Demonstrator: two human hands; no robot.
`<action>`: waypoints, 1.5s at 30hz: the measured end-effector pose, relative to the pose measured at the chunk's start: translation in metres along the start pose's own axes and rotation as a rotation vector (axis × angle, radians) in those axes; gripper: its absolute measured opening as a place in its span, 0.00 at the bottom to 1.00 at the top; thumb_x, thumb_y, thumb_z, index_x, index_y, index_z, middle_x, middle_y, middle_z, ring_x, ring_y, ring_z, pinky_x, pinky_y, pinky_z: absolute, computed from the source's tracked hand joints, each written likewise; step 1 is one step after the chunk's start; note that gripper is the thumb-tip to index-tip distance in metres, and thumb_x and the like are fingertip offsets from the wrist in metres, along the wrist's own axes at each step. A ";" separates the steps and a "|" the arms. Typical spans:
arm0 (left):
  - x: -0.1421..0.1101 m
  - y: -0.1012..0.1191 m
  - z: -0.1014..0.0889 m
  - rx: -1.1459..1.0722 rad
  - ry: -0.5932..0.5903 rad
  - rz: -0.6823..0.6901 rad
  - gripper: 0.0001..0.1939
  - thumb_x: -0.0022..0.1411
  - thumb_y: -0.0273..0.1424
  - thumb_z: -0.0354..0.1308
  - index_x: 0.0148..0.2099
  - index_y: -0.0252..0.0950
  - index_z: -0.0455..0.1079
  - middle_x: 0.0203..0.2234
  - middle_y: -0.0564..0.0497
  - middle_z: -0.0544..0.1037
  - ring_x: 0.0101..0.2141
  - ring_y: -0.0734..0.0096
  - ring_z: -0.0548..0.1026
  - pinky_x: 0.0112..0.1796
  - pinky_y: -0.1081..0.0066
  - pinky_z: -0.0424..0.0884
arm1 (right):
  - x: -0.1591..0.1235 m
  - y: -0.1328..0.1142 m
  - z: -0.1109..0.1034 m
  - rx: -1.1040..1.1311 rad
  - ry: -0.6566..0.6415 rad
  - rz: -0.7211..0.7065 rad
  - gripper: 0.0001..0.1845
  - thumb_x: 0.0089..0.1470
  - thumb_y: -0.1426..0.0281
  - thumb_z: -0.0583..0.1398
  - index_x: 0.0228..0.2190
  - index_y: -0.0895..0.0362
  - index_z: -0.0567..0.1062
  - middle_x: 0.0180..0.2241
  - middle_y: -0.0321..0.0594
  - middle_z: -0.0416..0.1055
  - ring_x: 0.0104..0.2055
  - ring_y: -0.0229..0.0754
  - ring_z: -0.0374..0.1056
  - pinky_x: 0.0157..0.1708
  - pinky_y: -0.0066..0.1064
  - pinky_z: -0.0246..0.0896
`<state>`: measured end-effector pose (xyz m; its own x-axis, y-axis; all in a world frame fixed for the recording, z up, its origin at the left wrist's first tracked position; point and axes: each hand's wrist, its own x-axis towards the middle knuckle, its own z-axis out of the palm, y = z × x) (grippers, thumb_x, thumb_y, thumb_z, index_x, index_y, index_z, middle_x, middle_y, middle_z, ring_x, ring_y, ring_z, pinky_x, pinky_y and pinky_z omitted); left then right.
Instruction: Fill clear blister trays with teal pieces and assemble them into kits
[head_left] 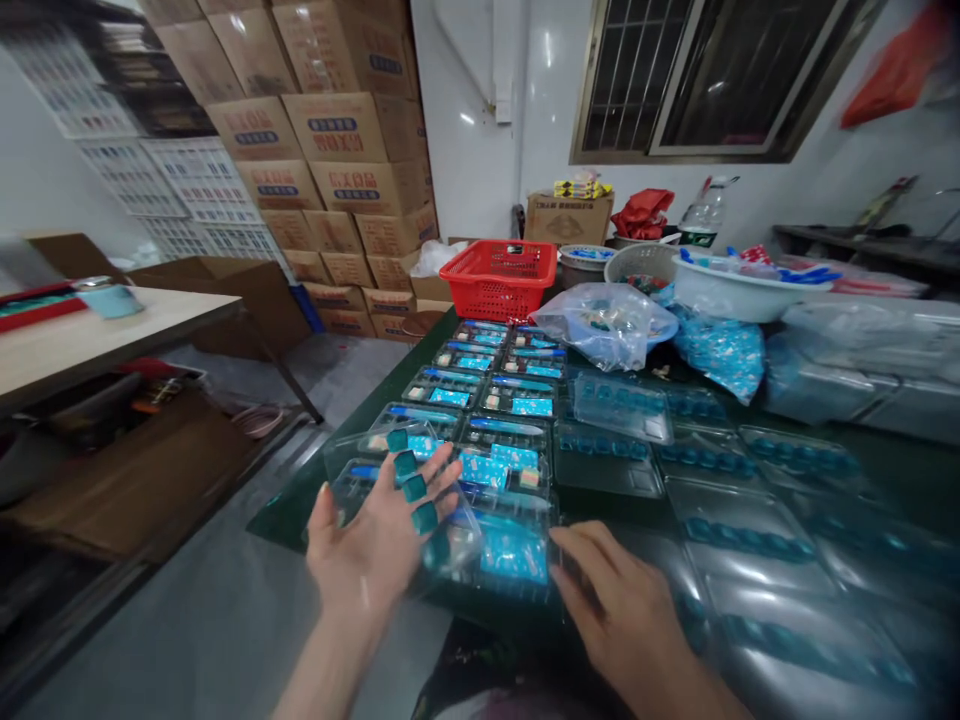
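My left hand (367,550) is palm up with its fingers spread. Several square teal pieces (414,488) show in a row across its fingers. Clear plastic surrounds that hand; I cannot tell whether it lies over or under it. My right hand (622,600) has thumb and forefinger pinched at the right edge of a clear plastic tray (551,575), which holds a blue patterned packet (514,552). Beyond both hands, two rows of clear trays contain blue pens (506,427), patterned packets (532,407) and small pale blocks (529,478).
Clear trays with teal strips (750,537) cover the table's right side. Behind stand a red basket (495,280), a plastic bag (600,320), a white basin (742,290) and a blue patterned bag (724,350). Cardboard boxes (337,130) are stacked by the wall; another table (172,320) is left.
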<state>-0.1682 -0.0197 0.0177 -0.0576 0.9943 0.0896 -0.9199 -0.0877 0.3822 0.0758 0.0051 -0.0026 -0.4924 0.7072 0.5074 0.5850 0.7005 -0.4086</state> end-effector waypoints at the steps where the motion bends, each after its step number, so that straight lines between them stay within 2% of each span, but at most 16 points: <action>1: 0.000 0.002 0.001 0.012 0.008 0.004 0.39 0.49 0.56 0.44 0.57 0.39 0.52 0.57 0.36 0.54 0.57 0.45 0.50 0.53 0.48 0.46 | 0.001 0.001 0.000 0.025 0.000 0.026 0.12 0.55 0.71 0.51 0.43 0.54 0.66 0.35 0.40 0.66 0.32 0.38 0.66 0.27 0.27 0.61; 4: 0.000 0.008 0.007 0.048 0.026 0.024 0.44 0.46 0.56 0.47 0.60 0.36 0.47 0.58 0.34 0.51 0.57 0.43 0.49 0.51 0.48 0.51 | 0.005 0.003 0.000 0.072 0.012 0.096 0.13 0.55 0.71 0.51 0.43 0.54 0.66 0.36 0.40 0.66 0.30 0.36 0.65 0.27 0.27 0.61; 9: 0.000 0.015 0.014 0.118 0.029 0.104 0.44 0.43 0.53 0.53 0.59 0.39 0.48 0.58 0.37 0.53 0.57 0.45 0.50 0.51 0.51 0.55 | 0.005 0.008 -0.001 0.146 -0.005 0.138 0.13 0.55 0.71 0.51 0.43 0.54 0.66 0.36 0.39 0.65 0.28 0.35 0.64 0.27 0.27 0.60; 12: 0.002 0.013 0.017 0.173 0.027 0.110 0.43 0.42 0.52 0.54 0.59 0.40 0.49 0.57 0.38 0.55 0.56 0.44 0.51 0.51 0.51 0.54 | 0.006 0.006 -0.001 0.258 -0.056 0.180 0.14 0.55 0.70 0.52 0.44 0.53 0.65 0.36 0.39 0.64 0.26 0.33 0.62 0.27 0.27 0.61; 16: 0.008 0.007 0.018 0.233 -0.033 0.061 0.41 0.38 0.48 0.59 0.54 0.41 0.55 0.56 0.39 0.57 0.56 0.41 0.51 0.52 0.48 0.50 | 0.014 -0.003 -0.004 0.477 -0.130 0.208 0.16 0.54 0.69 0.53 0.46 0.52 0.63 0.37 0.38 0.64 0.27 0.33 0.61 0.26 0.25 0.61; 22: 0.014 0.000 0.020 0.118 -0.077 -0.068 0.30 0.44 0.53 0.51 0.47 0.42 0.59 0.54 0.40 0.58 0.55 0.42 0.53 0.51 0.46 0.47 | 0.022 -0.015 -0.007 0.562 -0.135 0.203 0.17 0.54 0.69 0.53 0.47 0.52 0.62 0.39 0.39 0.64 0.27 0.33 0.62 0.24 0.25 0.61; 24: 0.016 -0.004 0.021 0.103 -0.081 -0.064 0.31 0.44 0.53 0.51 0.48 0.42 0.59 0.54 0.40 0.58 0.55 0.42 0.52 0.51 0.46 0.47 | 0.022 -0.018 -0.008 0.539 -0.128 0.164 0.20 0.53 0.69 0.53 0.49 0.52 0.60 0.41 0.40 0.63 0.27 0.33 0.62 0.23 0.25 0.61; 26: 0.017 -0.011 0.023 0.091 -0.081 -0.050 0.34 0.44 0.54 0.51 0.50 0.41 0.58 0.54 0.39 0.59 0.55 0.42 0.52 0.51 0.47 0.47 | 0.021 -0.019 -0.007 0.419 -0.085 0.081 0.24 0.53 0.70 0.54 0.51 0.52 0.58 0.44 0.44 0.61 0.29 0.34 0.63 0.26 0.27 0.62; 29: 0.017 -0.024 0.027 0.072 -0.086 -0.077 0.37 0.44 0.56 0.50 0.53 0.41 0.55 0.53 0.38 0.60 0.55 0.42 0.54 0.51 0.47 0.47 | 0.021 -0.018 -0.007 0.142 0.080 -0.117 0.24 0.52 0.73 0.55 0.51 0.52 0.59 0.49 0.48 0.58 0.33 0.37 0.64 0.29 0.31 0.63; 32: 0.017 -0.035 0.033 0.096 -0.090 -0.152 0.39 0.45 0.57 0.48 0.56 0.43 0.53 0.52 0.40 0.63 0.53 0.43 0.58 0.49 0.46 0.51 | 0.022 -0.017 -0.010 -0.009 0.198 -0.282 0.24 0.50 0.77 0.56 0.49 0.52 0.63 0.45 0.47 0.62 0.37 0.39 0.64 0.32 0.32 0.63; 35: 0.018 -0.036 0.036 0.209 -0.071 -0.143 0.42 0.42 0.58 0.51 0.58 0.46 0.51 0.46 0.43 0.67 0.47 0.47 0.65 0.46 0.50 0.58 | 0.022 -0.020 -0.014 0.039 0.202 -0.314 0.26 0.49 0.79 0.57 0.51 0.55 0.62 0.40 0.44 0.67 0.40 0.41 0.64 0.39 0.34 0.62; 37: 0.019 -0.031 0.032 0.380 -0.015 -0.063 0.44 0.41 0.56 0.55 0.58 0.44 0.52 0.40 0.45 0.70 0.41 0.54 0.69 0.41 0.57 0.63 | 0.023 -0.023 -0.016 0.167 0.195 -0.226 0.24 0.50 0.77 0.57 0.50 0.55 0.62 0.37 0.43 0.69 0.39 0.40 0.65 0.39 0.33 0.62; 38: 0.019 -0.026 0.029 0.508 0.039 -0.010 0.41 0.43 0.55 0.55 0.57 0.43 0.53 0.37 0.46 0.71 0.37 0.59 0.70 0.38 0.61 0.65 | 0.024 -0.025 -0.016 0.252 0.185 -0.152 0.22 0.51 0.76 0.56 0.49 0.55 0.64 0.36 0.41 0.69 0.37 0.39 0.65 0.37 0.32 0.63; 40: 0.019 -0.016 0.021 0.879 0.145 0.081 0.29 0.52 0.50 0.51 0.52 0.40 0.60 0.31 0.49 0.71 0.30 0.67 0.70 0.31 0.69 0.65 | 0.027 -0.029 -0.016 0.445 0.170 0.055 0.16 0.52 0.73 0.56 0.45 0.54 0.67 0.31 0.38 0.68 0.32 0.37 0.65 0.32 0.29 0.64; 42: 0.019 -0.006 0.013 1.259 0.200 0.115 0.19 0.59 0.44 0.45 0.41 0.37 0.66 0.25 0.51 0.70 0.25 0.72 0.67 0.26 0.73 0.62 | 0.032 -0.029 -0.014 0.654 0.139 0.282 0.12 0.52 0.69 0.57 0.41 0.55 0.69 0.27 0.35 0.66 0.26 0.34 0.63 0.26 0.26 0.63; 45: 0.020 0.005 0.005 1.594 0.171 0.059 0.19 0.59 0.43 0.45 0.25 0.35 0.64 0.17 0.53 0.66 0.21 0.74 0.63 0.23 0.74 0.57 | 0.041 -0.021 -0.007 0.927 0.057 0.533 0.11 0.51 0.63 0.56 0.35 0.57 0.68 0.23 0.34 0.66 0.19 0.32 0.60 0.17 0.23 0.59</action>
<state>-0.1721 -0.0007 0.0260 -0.2180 0.9726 0.0809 0.4023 0.0140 0.9154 0.0480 0.0182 0.0324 -0.2734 0.9546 0.1185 -0.0142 0.1191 -0.9928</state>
